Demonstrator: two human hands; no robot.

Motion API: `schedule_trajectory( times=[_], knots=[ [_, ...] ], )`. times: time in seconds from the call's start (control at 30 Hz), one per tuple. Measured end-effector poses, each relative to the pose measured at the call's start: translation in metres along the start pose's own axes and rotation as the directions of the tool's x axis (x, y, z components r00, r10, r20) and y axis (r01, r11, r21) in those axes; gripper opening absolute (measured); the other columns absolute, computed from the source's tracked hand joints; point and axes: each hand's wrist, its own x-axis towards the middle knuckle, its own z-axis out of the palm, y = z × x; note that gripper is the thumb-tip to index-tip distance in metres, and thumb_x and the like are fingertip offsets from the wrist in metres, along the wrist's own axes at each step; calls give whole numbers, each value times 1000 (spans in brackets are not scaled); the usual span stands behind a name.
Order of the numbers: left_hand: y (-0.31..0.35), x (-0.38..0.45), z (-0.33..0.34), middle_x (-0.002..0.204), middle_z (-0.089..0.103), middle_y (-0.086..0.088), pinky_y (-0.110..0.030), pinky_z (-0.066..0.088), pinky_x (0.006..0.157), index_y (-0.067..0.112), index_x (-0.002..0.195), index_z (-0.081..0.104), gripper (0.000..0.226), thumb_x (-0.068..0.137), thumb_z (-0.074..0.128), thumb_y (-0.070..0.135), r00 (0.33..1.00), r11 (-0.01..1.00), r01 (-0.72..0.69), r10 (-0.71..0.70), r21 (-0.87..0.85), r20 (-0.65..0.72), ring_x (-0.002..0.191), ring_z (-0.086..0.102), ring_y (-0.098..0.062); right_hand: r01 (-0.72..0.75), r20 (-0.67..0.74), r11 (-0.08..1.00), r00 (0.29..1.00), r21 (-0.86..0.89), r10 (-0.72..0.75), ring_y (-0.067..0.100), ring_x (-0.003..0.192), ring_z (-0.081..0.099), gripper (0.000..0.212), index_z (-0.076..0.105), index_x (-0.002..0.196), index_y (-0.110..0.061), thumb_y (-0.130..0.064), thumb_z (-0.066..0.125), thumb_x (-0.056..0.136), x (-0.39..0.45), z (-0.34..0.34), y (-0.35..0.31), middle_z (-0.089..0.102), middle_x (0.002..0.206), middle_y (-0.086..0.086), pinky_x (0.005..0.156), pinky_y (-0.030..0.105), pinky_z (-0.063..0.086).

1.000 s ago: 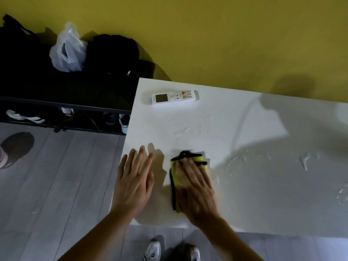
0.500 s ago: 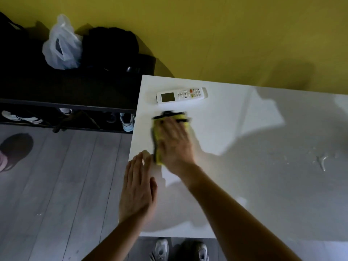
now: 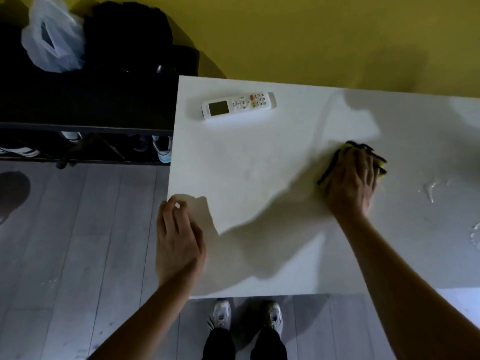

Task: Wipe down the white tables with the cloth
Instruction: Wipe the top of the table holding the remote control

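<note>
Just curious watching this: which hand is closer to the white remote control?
Left, narrowly. The left hand rests at the table's near-left edge, below the remote control; the right hand presses the cloth farther right.

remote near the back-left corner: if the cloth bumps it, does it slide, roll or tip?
Probably slides: the remote lies flat on the smooth white table. Rolling or tipping seems unlikely given its long, low shape. Probably light, so a nudge from the cloth may spin it.
</note>
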Motion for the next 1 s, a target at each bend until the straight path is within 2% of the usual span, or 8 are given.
schedule_trajectory(
  times=[0.17, 0.33, 0.5, 0.6, 0.7, 0.83, 0.9, 1.0],
  knots=[
    [-3, 0, -5, 155, 44, -19, -53, 48, 112, 1, 141, 50, 40, 102, 43, 5, 999, 991, -9, 3, -132, -48, 147, 37, -40, 295, 74, 954, 952, 50, -298, 37, 140, 41, 55, 52, 143, -5, -23, 46, 92, -58, 22, -85, 50, 147, 19, 118, 52, 28],
    [-22, 6, -30, 138, 63, -22, -55, 49, 108, 0, 136, 60, 45, 105, 36, 21, 999, 986, -38, 32, -162, -36, 127, 57, -41, 584, 326, 791, 724, 180, -608, 20, 156, 11, 60, 28, 158, -20, -38, 39, 102, -186, 31, -204, 26, 165, 2, 126, 46, 9],
    [-51, -1, -63, 147, 57, -19, -45, 43, 107, 3, 143, 55, 39, 105, 45, 5, 990, 990, -140, 140, -28, -7, 131, 54, -37, 660, 328, 733, 664, 164, -671, 20, 156, 9, 61, 22, 159, -15, -33, 37, 103, -203, 21, -174, 21, 166, 6, 127, 44, 8],
    [-50, -22, -61, 148, 58, -18, -50, 42, 116, 2, 137, 60, 39, 102, 44, 0, 935, 939, -340, 333, 47, 120, 137, 54, -37, 537, 299, 834, 782, 122, -547, 25, 154, 19, 58, 33, 156, -15, -28, 38, 100, -188, 0, -102, 29, 163, 9, 124, 47, 18],
    [-41, -31, -59, 156, 51, -18, -45, 37, 120, -3, 141, 58, 43, 100, 46, -1, 936, 952, -306, 294, 33, 194, 146, 47, -35, 245, 211, 969, 946, 39, -248, 29, 153, 21, 60, 31, 157, -10, -26, 31, 99, -162, -28, -12, 29, 163, 13, 123, 51, 22],
    [-39, -26, -64, 161, 45, -14, -46, 37, 120, -2, 143, 57, 44, 100, 46, 0, 938, 966, -258, 250, 3, 240, 149, 44, -31, -70, 117, 997, 990, -43, 74, 22, 156, 7, 59, 16, 161, -16, -35, 25, 106, -152, -32, 9, 14, 168, 5, 125, 51, 12],
    [-40, -24, -65, 161, 45, -13, -48, 40, 120, -2, 142, 57, 43, 100, 46, 1, 937, 970, -242, 235, -4, 257, 149, 45, -29, -53, 112, 997, 992, -47, 58, 26, 155, 13, 66, 20, 160, -11, -29, 43, 100, -167, -26, -29, 20, 167, 10, 126, 51, 13],
    [-36, -25, -65, 161, 46, -10, -41, 37, 120, 2, 145, 56, 42, 104, 46, 2, 945, 980, -193, 198, -44, 261, 147, 48, -29, 246, 248, 966, 933, 84, -259, 25, 153, 17, 67, 24, 158, -14, -24, 47, 96, -226, -14, -121, 26, 163, 8, 126, 46, 13]
  ],
)
